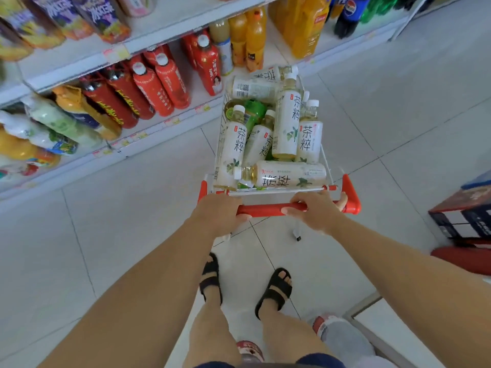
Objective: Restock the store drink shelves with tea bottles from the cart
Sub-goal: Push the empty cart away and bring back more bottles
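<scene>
Both the left hand and the right hand were wrapped round the red cart handle, and just beyond it the nearest tea bottle lay crosswise between them, cap pointing left toward the shelves.

Glossy plastic tea bottles, smooth red plastic cart handle

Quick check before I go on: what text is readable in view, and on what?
"茶粹": on the tea bottles in the cart.
"冰红茶": on the purple bottles on the top shelf, somewhat blurred.
Yellow lettering on the red bottles: too blurred to read.
Price tags on the shelf edges: too blurred to read.
Small print on the tea bottles: too small to read.
</scene>
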Demonstrator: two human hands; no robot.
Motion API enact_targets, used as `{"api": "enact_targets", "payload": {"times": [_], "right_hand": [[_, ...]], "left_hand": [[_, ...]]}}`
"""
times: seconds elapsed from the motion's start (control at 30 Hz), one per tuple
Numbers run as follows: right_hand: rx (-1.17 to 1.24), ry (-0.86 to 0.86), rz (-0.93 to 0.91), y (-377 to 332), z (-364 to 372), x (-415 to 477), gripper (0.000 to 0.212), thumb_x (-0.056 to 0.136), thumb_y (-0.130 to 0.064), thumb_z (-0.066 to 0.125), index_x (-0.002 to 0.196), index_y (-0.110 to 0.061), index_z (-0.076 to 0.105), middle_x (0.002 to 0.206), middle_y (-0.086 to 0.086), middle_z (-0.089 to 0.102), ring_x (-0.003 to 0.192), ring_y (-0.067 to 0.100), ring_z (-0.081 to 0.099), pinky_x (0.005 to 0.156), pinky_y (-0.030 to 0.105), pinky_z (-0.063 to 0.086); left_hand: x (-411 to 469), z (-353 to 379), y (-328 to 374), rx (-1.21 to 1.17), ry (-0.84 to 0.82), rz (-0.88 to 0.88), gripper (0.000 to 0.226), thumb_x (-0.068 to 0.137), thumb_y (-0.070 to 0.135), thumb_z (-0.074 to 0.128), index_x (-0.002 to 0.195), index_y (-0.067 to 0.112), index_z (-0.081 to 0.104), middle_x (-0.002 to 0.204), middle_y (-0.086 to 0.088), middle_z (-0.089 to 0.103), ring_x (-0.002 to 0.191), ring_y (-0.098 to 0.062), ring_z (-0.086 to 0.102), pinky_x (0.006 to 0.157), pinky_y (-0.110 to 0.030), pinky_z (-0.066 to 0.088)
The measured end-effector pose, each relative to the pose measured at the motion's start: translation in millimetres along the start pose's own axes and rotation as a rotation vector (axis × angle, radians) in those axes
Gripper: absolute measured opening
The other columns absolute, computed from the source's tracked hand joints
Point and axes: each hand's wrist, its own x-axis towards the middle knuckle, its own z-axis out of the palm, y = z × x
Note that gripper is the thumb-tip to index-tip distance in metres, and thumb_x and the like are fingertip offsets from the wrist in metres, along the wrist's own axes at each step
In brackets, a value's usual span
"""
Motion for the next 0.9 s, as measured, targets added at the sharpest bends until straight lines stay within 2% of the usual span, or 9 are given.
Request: {"api": "enact_targets", "payload": {"times": [0.17,0.37,0.53,0.63,0.9], "right_hand": [[-0.134,-0.046,-0.110,-24.3,3.0,3.6,0.027,0.080,-0.067,0.049,0.089,-0.042,0.052,0.103,-0.014,0.060,0.128,0.022,0.035,0.109,0.063,-0.003],[-0.208,-0.055,-0.249,-58.5,12.7,8.5,0.031,0.078,-0.068,0.052,0.089,-0.040,0.057,0.096,-0.015,0.057,0.123,0.019,0.037,0.110,0.061,-0.003],[-0.258,-0.060,-0.355,-94.1,18.9,19.2,0.031,0.075,-0.069,0.053,0.087,-0.040,0.057,0.093,-0.015,0.060,0.119,0.017,0.041,0.109,0.062,0.000],[-0.294,-0.086,-0.419,-118.4,22.9,26.4,0.035,0.075,-0.069,0.054,0.091,-0.038,0.060,0.092,-0.017,0.058,0.117,0.016,0.042,0.108,0.063,0.000],[-0.363,-0.164,-0.632,-172.6,9.7,65.2,0.037,0.074,-0.066,0.059,0.088,-0.032,0.065,0.071,-0.021,0.048,0.109,0.014,0.043,0.108,0.064,0.000]], "left_hand": [[-30.0,11.1,-11.1,-0.083,-0.009,-0.106,0.037,0.095,0.053,0.040,0.105,0.021,0.057,0.083,0.006,0.056,0.079,-0.015,0.057,0.071,-0.027,0.044],[-64.7,23.5,-35.9,-0.163,-0.013,-0.164,0.039,0.095,0.053,0.038,0.107,0.021,0.057,0.086,0.005,0.060,0.079,-0.015,0.056,0.076,-0.029,0.047],[-90.7,31.2,-56.6,-0.264,-0.007,-0.245,0.038,0.096,0.052,0.038,0.107,0.021,0.057,0.085,0.005,0.056,0.078,-0.014,0.053,0.078,-0.029,0.044],[-106.9,32.4,-70.0,-0.313,-0.019,-0.301,0.038,0.097,0.051,0.037,0.108,0.021,0.056,0.083,0.005,0.054,0.078,-0.015,0.053,0.079,-0.031,0.045],[-115.4,30.2,-89.8,-0.439,-0.003,-0.465,0.032,0.098,0.046,0.038,0.107,0.021,0.056,0.082,0.007,0.054,0.077,-0.015,0.053,0.076,-0.030,0.046]]}}
